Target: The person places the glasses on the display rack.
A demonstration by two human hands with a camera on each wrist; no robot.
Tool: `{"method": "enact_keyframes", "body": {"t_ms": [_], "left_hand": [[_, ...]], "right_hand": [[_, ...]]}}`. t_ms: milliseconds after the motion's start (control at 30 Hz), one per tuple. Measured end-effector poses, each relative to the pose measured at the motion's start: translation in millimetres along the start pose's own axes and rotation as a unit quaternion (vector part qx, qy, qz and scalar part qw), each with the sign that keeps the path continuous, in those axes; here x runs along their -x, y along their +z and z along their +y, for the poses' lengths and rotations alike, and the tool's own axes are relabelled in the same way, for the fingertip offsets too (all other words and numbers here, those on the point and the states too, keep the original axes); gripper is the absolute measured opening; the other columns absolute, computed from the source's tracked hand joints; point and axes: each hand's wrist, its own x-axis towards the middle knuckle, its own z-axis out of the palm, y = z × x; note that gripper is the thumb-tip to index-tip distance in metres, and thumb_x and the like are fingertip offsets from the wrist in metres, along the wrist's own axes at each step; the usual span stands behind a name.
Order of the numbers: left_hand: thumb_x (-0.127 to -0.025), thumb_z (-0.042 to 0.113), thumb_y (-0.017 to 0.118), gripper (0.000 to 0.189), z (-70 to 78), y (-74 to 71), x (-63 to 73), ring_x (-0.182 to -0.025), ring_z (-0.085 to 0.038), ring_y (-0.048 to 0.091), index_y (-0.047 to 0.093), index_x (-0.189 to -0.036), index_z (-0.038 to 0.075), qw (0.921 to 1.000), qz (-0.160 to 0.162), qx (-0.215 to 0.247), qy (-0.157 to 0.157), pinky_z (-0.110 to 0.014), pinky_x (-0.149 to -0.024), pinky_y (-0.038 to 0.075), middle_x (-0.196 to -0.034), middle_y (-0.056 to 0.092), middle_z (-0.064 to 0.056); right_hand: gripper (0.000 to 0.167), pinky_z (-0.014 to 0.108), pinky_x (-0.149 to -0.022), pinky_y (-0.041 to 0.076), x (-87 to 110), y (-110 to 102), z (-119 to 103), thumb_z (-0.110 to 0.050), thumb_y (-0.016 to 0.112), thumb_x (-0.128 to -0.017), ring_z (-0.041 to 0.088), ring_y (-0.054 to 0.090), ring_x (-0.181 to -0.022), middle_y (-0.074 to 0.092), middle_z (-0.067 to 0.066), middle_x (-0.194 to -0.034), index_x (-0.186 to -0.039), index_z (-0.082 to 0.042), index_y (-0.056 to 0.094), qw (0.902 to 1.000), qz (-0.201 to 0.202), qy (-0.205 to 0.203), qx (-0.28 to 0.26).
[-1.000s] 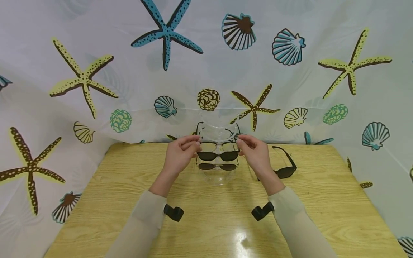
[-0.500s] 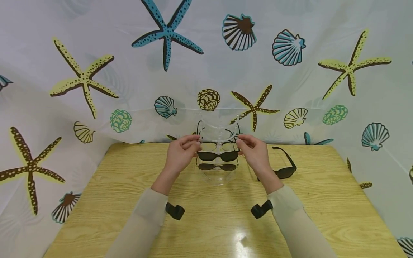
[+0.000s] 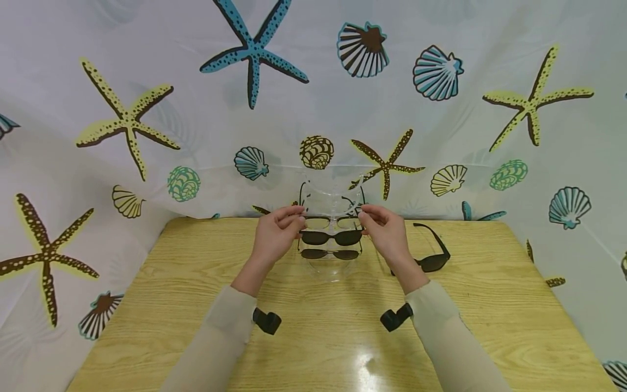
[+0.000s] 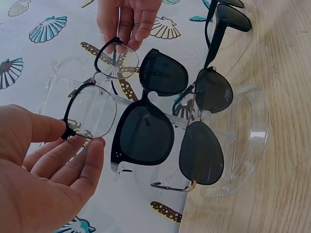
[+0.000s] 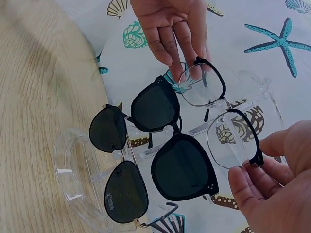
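Observation:
Clear-lensed eyeglasses (image 3: 317,222) with dark upper rims sit near the top of a transparent display stand (image 5: 68,170). My left hand (image 3: 276,234) pinches one end of their frame between thumb and fingers, as the left wrist view shows up close. At the opposite end, my right hand (image 3: 387,231) pinches the frame the same way. Directly below on the stand are black sunglasses (image 4: 146,133). Lower still hang thin metal-framed sunglasses (image 4: 201,153) with dark lenses. The tips of the eyeglasses' temples point back toward the cloth.
Another pair of black sunglasses (image 3: 433,262) lies on the wooden table (image 3: 313,337), right of the stand and partly behind my right wrist. A white cloth (image 3: 289,120) printed with starfish and shells hangs behind and around the table.
Both hands keep their grip on the eyeglasses and stay almost still. My forearms have shifted very slightly inward; the stand and other glasses look unchanged.

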Motion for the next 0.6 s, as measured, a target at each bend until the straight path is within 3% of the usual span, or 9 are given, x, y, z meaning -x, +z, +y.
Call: {"method": "enact_keyframes", "body": {"t_ms": [67, 200, 467, 600], "left_hand": [[-0.106, 0.012, 0.063, 0.036, 0.0, 0.0, 0.1, -0.113, -0.039, 0.072, 0.066, -0.140, 0.002, 1.0000, 0.001, 0.000, -0.001, -0.021, -0.077, 0.061, -0.135, 0.071, -0.023], [-0.106, 0.012, 0.063, 0.036, -1.2, 0.1, -0.3, -0.113, -0.038, 0.072, 0.066, -0.141, 0.001, 1.0000, 0.001, 0.000, 0.001, -0.016, -0.075, 0.058, -0.135, 0.070, -0.024], [-0.106, 0.011, 0.063, 0.036, -2.6, -0.3, -0.1, -0.112, -0.033, 0.073, 0.066, -0.141, 0.001, 1.0000, -0.001, -0.002, 0.006, -0.019, -0.077, 0.060, -0.135, 0.071, -0.021], [-0.106, 0.012, 0.064, 0.036, -2.6, -0.5, 0.9, -0.112, -0.033, 0.073, 0.066, -0.140, 0.002, 1.0000, 0.000, -0.005, 0.008, -0.027, -0.082, 0.063, -0.134, 0.072, -0.020]], "right_hand": [[0.038, 0.017, -0.078, 0.057, -0.6, 0.4, 0.7, -0.017, 0.063, -0.107, 0.035, 0.068, -0.115, 0.068, 0.022, -0.133, -0.141, 0.000, 0.065, 1.0000, 0.001, 0.001, 0.001], [0.039, 0.017, -0.078, 0.057, -1.3, 0.6, 1.7, -0.017, 0.063, -0.107, 0.028, 0.069, -0.110, 0.068, 0.022, -0.133, -0.141, 0.000, 0.064, 1.0000, 0.002, 0.003, 0.003], [0.039, 0.016, -0.078, 0.057, -1.4, 0.4, 3.1, -0.016, 0.063, -0.107, 0.034, 0.068, -0.116, 0.068, 0.023, -0.133, -0.142, 0.001, 0.064, 1.0000, 0.000, -0.004, 0.003], [0.038, 0.016, -0.079, 0.057, -0.8, 0.2, 3.1, -0.017, 0.063, -0.107, 0.034, 0.068, -0.115, 0.069, 0.022, -0.132, -0.141, -0.001, 0.065, 1.0000, -0.001, -0.005, 0.006]]}}
